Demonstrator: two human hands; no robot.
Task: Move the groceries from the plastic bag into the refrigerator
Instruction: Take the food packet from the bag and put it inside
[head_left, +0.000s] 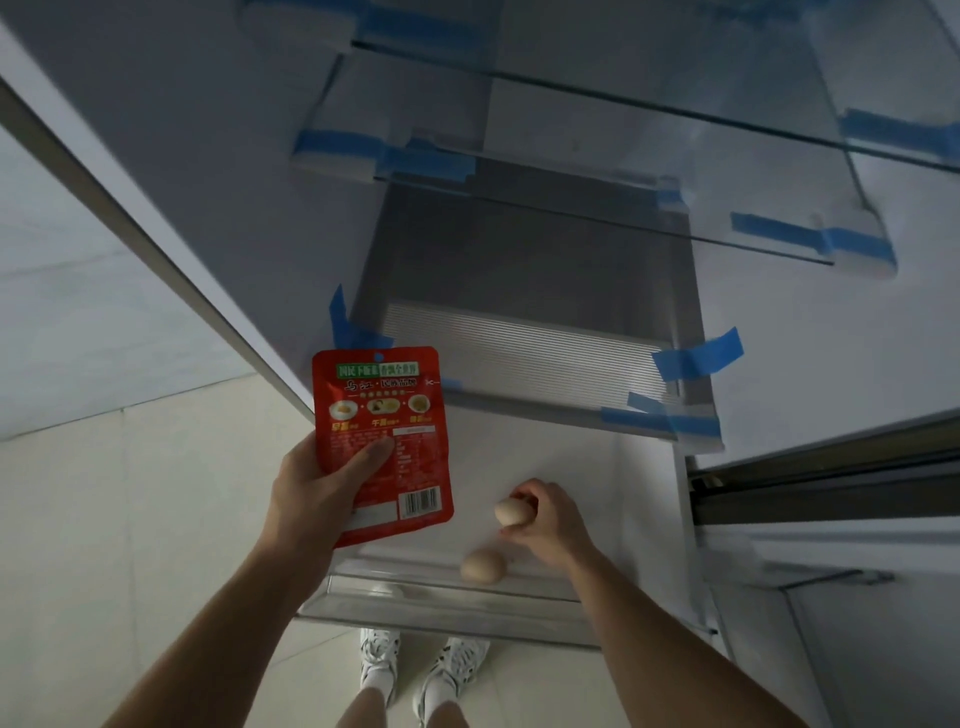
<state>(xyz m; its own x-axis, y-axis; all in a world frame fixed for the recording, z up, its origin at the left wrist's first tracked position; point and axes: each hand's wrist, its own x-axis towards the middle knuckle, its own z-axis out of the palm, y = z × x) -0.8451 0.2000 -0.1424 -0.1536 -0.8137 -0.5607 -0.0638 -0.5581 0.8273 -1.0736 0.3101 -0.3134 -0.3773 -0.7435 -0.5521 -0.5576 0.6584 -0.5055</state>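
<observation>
My left hand (317, 493) holds a flat red food packet (389, 410) upright by its lower left corner, thumb across its printed face, just left of the open refrigerator. My right hand (550, 519) grips a pale brown egg (510, 512) low inside the pulled-out clear drawer (441, 608) at the refrigerator's bottom. A second egg (483, 565) lies on the drawer floor near its front wall, just below the held one. The plastic bag is out of view.
Glass shelves (649, 109) with blue tape (696, 356) at their corners sit above the drawer. The refrigerator's left side wall (171, 171) runs diagonally; the door (831, 493) stands open at right. My white shoes (379, 660) stand on the tiled floor below the drawer.
</observation>
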